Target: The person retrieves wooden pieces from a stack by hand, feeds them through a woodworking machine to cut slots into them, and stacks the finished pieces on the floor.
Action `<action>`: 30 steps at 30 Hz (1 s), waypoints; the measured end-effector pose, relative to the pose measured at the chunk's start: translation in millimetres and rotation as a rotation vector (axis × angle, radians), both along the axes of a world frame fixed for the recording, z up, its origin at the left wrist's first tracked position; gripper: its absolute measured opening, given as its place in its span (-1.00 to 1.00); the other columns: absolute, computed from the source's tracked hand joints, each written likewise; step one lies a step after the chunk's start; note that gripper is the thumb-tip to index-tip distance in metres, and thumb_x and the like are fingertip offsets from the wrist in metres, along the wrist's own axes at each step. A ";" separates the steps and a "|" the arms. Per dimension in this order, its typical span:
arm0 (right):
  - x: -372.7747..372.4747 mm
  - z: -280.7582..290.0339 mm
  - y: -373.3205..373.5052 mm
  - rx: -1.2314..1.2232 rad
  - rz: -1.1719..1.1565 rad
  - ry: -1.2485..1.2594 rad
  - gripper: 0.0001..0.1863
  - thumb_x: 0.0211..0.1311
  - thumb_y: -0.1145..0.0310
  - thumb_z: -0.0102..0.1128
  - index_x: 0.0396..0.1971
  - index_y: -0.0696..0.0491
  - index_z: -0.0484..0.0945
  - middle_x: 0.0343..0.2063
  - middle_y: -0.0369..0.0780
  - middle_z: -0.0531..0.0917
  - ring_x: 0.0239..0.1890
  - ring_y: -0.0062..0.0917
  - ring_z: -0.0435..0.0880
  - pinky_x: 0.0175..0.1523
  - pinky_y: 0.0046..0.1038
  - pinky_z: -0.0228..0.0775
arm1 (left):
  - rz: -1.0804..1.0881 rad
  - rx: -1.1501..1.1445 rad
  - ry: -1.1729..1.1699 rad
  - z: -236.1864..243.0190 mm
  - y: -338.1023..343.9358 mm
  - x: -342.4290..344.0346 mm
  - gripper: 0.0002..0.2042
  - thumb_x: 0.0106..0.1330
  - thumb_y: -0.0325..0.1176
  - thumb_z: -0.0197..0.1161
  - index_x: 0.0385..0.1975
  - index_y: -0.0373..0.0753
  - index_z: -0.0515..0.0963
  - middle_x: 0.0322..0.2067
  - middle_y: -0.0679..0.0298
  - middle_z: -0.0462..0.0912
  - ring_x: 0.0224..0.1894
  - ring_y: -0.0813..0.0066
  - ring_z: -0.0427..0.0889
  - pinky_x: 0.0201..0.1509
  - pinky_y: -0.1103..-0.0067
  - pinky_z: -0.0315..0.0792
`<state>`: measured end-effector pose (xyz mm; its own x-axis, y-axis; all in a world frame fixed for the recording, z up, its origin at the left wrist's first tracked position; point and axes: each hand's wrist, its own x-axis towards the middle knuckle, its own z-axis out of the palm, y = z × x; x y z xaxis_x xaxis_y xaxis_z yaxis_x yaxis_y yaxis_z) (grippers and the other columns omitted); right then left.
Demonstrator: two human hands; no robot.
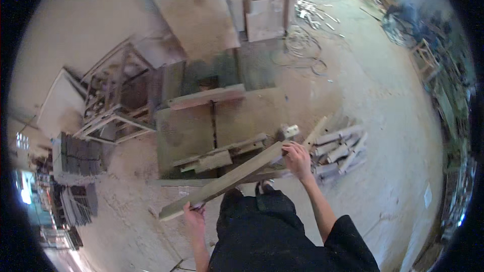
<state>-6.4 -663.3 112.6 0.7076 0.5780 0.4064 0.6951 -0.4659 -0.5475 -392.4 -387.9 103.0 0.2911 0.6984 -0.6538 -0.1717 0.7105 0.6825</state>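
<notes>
A long wooden board runs diagonally in front of my body, its right end higher in the picture. My left hand is closed on the board near its lower left end. My right hand grips the board near the other end, fingers over its top. Behind it, a low wooden machine table with a dark slot carries shorter wood strips and a raised rail at the back. To the right of the table lies a pile of short timber pieces. My feet show below the board.
At left are a wooden frame and stacked grey panels. Large boards lean on the back wall. Coiled cables and scattered offcuts lie on the floor. Piled materials line the right side.
</notes>
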 end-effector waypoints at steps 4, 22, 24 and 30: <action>53.6 -12.0 33.4 -0.105 0.075 -0.046 -0.69 -0.03 0.48 0.29 -0.20 0.00 0.61 -0.09 -0.28 0.72 0.02 -0.35 0.66 0.12 -0.27 0.40 | -0.069 0.025 0.045 0.7 46.9 62.6 -0.64 0.35 0.00 0.19 -0.10 -0.16 0.49 -0.20 0.21 0.66 -0.17 0.30 0.64 -0.06 0.36 0.49; 146.1 -57.7 128.0 -0.923 0.314 0.036 -0.80 -0.02 0.40 0.21 -0.33 -0.01 0.66 -0.41 -0.05 0.73 -0.25 -0.09 0.74 -0.22 -0.06 0.59 | -0.716 0.298 0.630 -54.3 233.3 119.7 -0.68 0.36 -0.09 0.20 -0.39 -0.26 0.63 -0.47 0.11 0.73 -0.48 0.25 0.70 -0.30 0.37 0.60; 146.9 -53.4 127.0 -1.030 0.334 0.068 -0.74 -0.05 0.41 0.23 -0.27 -0.04 0.68 -0.37 -0.07 0.73 -0.22 -0.10 0.73 -0.15 -0.08 0.60 | -0.743 0.666 0.841 -53.8 246.0 101.8 -0.76 0.32 -0.19 0.23 -0.27 -0.26 0.61 -0.36 0.06 0.72 -0.36 0.16 0.71 -0.21 0.30 0.59; 160.8 -68.1 91.9 -0.778 0.238 0.359 -0.67 0.00 0.41 0.25 -0.15 -0.04 0.69 -0.23 -0.05 0.74 -0.12 -0.08 0.71 -0.02 -0.08 0.56 | -0.999 1.045 1.170 -81.5 291.4 63.2 -0.44 0.18 -0.51 0.22 0.25 -0.18 0.31 0.28 -0.07 0.36 0.26 -0.02 0.42 0.24 0.16 0.40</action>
<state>154.4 -571.5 44.5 0.5428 0.7457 -0.3863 0.6680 -0.6622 -0.3396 -329.2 -96.5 21.5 0.5714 0.7745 -0.2714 0.8146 -0.4948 0.3028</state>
